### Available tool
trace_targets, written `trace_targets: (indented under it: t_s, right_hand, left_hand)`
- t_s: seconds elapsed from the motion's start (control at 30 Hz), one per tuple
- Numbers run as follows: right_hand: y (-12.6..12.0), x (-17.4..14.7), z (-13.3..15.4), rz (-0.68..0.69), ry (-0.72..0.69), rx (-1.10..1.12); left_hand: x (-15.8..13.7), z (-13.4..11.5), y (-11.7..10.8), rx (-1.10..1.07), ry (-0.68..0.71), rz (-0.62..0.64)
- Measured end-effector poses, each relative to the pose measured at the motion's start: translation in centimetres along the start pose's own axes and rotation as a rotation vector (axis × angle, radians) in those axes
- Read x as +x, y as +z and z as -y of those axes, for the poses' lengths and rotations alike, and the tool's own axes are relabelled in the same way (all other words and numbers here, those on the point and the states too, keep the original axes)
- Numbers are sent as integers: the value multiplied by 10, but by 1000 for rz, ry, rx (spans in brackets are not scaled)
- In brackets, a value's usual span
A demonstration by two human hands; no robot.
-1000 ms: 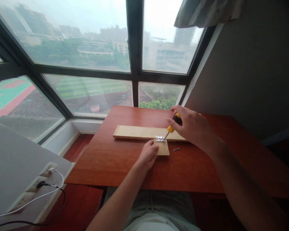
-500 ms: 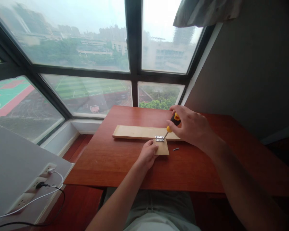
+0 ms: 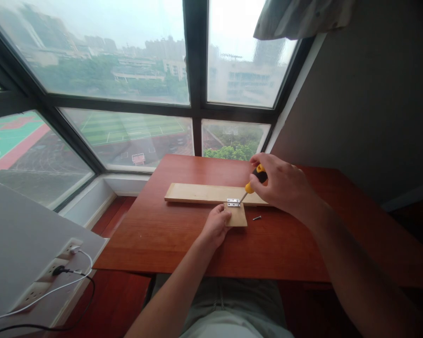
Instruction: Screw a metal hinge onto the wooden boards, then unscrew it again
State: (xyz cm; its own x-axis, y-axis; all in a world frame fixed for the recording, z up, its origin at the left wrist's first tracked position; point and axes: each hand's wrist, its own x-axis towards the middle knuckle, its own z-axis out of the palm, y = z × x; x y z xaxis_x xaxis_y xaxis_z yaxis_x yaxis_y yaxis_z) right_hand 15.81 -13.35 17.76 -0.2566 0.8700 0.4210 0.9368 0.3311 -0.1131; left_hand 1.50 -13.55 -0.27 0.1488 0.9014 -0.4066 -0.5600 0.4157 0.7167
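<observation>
My left hand (image 3: 216,224) grips the left edge of a small wooden board (image 3: 237,218), thumb on top. A silvery metal hinge (image 3: 233,203) spans from this piece to a long pale plank (image 3: 197,193) lying behind it. In my right hand (image 3: 285,180) is a yellow and black screwdriver (image 3: 249,188), tilted, its handle between thumb and fingers. The shaft's tip meets the right end of the hinge on the small board; the exact contact is too small to make out. A loose screw (image 3: 257,218) lies on the table just right of the small board.
The reddish-brown table (image 3: 155,239) carries all of this. Large windows with a dark frame (image 3: 196,112) rise behind it. At lower left, sockets (image 3: 54,270) hold a white cable and a black cable (image 3: 91,286) beside the table. A grey wall (image 3: 356,103) slopes on the right.
The screwdriver's handle has tipped slightly to the right, with my right hand's fingers shifting round it. My left hand and the boards hold nearly still.
</observation>
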Motion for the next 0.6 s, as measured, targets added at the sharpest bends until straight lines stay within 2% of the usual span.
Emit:
trace_targets:
  t_s: [0.17, 0.43, 0.6]
  right_hand:
    - [3, 4, -2, 7, 50, -90]
    - [1, 1, -3, 16, -28, 33]
    - [0, 1, -2, 26, -10, -20]
  left_hand:
    - [-2, -1, 1, 5, -6, -10]
    - [0, 0, 1, 2, -3, -8]
    - [0, 0, 0, -2, -6, -5]
